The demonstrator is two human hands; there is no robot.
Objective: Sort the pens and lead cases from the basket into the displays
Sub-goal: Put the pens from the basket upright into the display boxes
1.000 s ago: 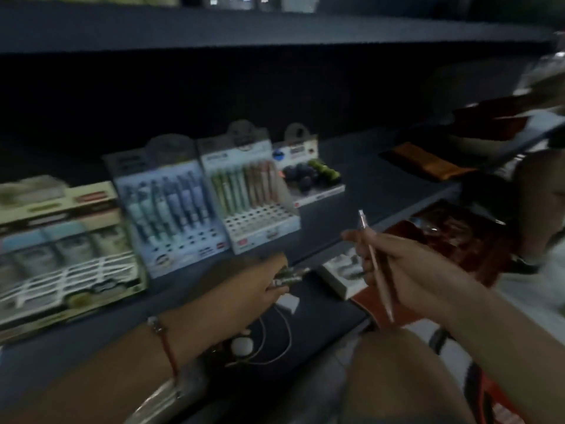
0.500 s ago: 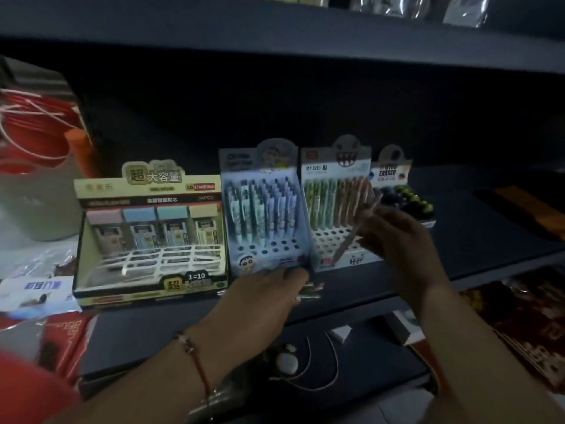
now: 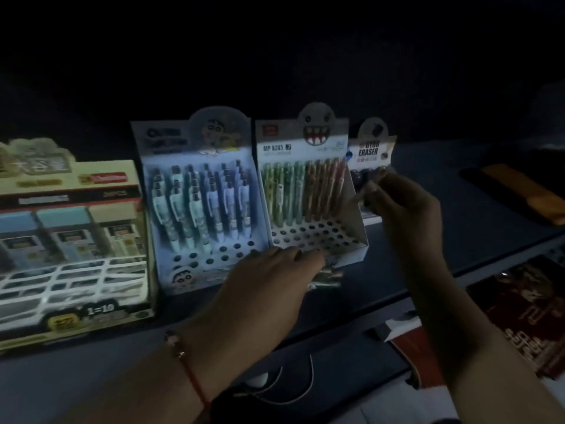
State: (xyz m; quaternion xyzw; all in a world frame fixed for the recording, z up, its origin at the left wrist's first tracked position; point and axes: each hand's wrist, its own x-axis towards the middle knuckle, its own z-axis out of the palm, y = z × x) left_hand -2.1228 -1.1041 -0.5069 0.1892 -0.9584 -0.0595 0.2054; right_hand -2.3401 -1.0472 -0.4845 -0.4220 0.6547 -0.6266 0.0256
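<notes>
Here the right hand (image 3: 400, 209) pinches a single pen (image 3: 362, 194) between thumb and fingertips, its tip hovering just beside the right wall of the monster-face display (image 3: 308, 191), where green and orange pens already stand in the back rows and the front holes are bare. The left hand (image 3: 269, 289) is curled round a small bundle of pens (image 3: 327, 275), resting low on the shelf (image 3: 458, 228) against the front of that same display. To seat the pen well, I would tilt it to match the lean of its neighbours, aim the tip at the nearest free hole behind the front rows, and lower it straight along its own axis so it does not knock the orange ones. The light is dim, so which colour the held pen is I cannot tell; matching it to its column matters. The blue pen display (image 3: 198, 209) and lead-case display (image 3: 70, 240) stand to the left.
</notes>
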